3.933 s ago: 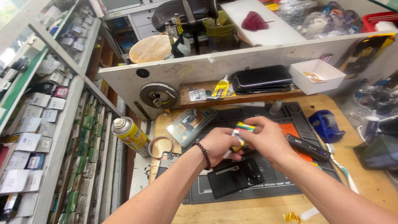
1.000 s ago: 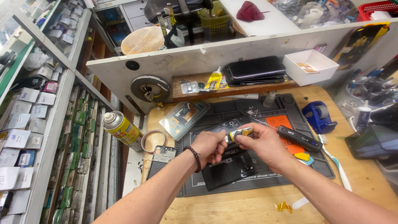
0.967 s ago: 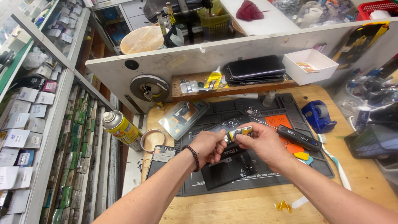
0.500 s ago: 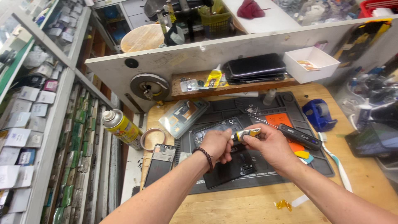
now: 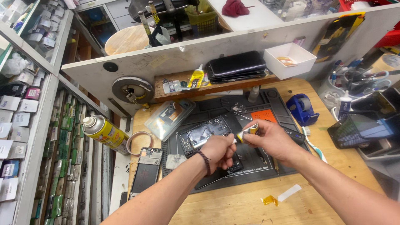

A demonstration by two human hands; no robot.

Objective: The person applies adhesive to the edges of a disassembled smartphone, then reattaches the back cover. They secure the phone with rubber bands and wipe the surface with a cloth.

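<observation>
CHANGE: hands shifted slightly right since half a second ago, glue tube [image 5: 246, 134] unchanged | RIGHT: right hand [image 5: 271, 139] clamped on tube body | LEFT: left hand [image 5: 218, 151] pinched together at tube tip | WHERE: above opened phone [image 5: 204, 135] on black repair mat [image 5: 266, 160], worktop [image 5: 233, 204] | MEANING: tube likely being uncapped or cleared.

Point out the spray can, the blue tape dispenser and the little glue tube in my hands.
spray can [image 5: 104, 132], head view, yellow body.
blue tape dispenser [image 5: 302, 109], head view, top.
glue tube [image 5: 246, 133], head view, middle.

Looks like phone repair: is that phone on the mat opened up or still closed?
Opened up. The phone on the dark mat lies with its back off and inner parts showing, beside the hands.
</observation>
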